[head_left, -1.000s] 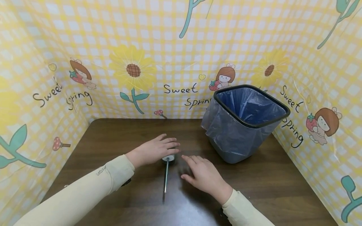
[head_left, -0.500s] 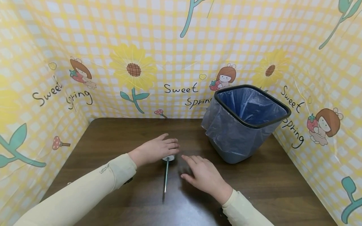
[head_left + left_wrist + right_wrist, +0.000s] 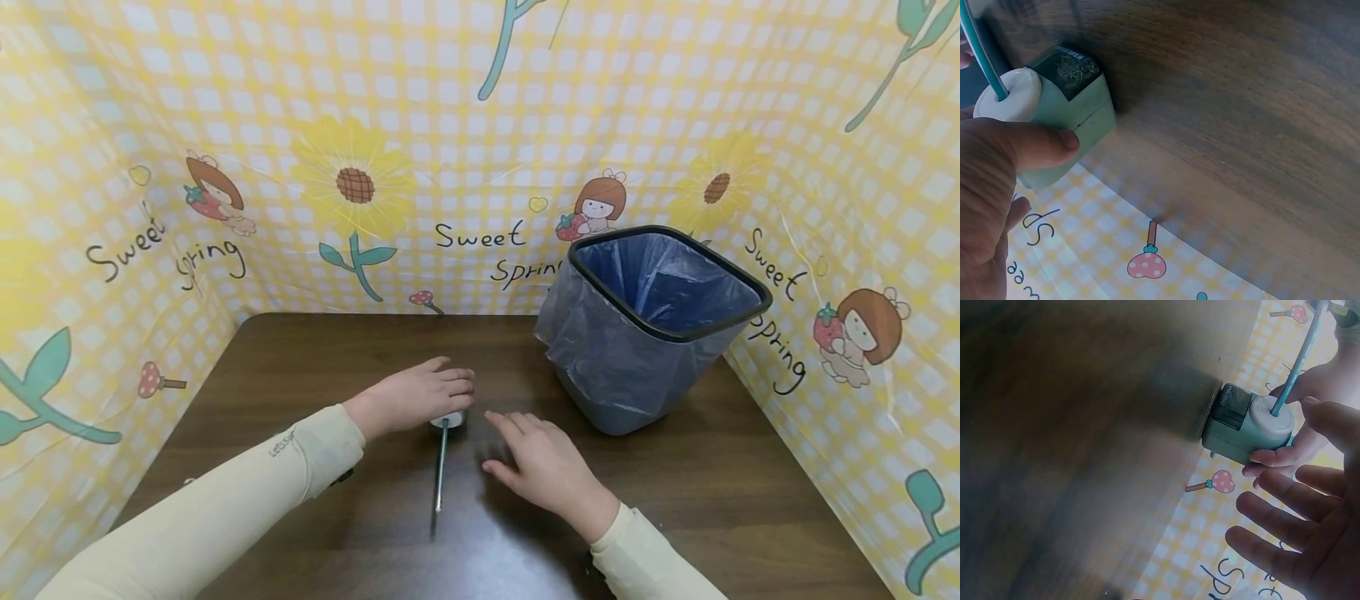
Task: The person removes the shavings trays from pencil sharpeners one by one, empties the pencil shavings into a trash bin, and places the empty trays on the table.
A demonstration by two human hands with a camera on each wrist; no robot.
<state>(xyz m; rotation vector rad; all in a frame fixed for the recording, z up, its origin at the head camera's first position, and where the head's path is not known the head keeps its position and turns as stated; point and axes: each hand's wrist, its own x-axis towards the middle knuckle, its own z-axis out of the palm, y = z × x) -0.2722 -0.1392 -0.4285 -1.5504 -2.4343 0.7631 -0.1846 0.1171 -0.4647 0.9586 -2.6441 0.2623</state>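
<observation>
A pale green pencil sharpener stands on the table, and my left hand grips it, thumb along one side and fingers round the other. Its dark see-through window shows shavings inside. From the round white top sticks a teal pencil, slanting toward me in the head view. The left hand covers most of the sharpener there; only part of the white top shows. My right hand is just right of the pencil, fingers spread and holding nothing.
A grey trash bin with a clear liner and black rim stands on the right of the brown wooden table. Yellow checked cloth walls in the back and both sides.
The left forearm and hand have shifted very slightly to the right. The pencil stays in place, and the right hand has hardly moved.
</observation>
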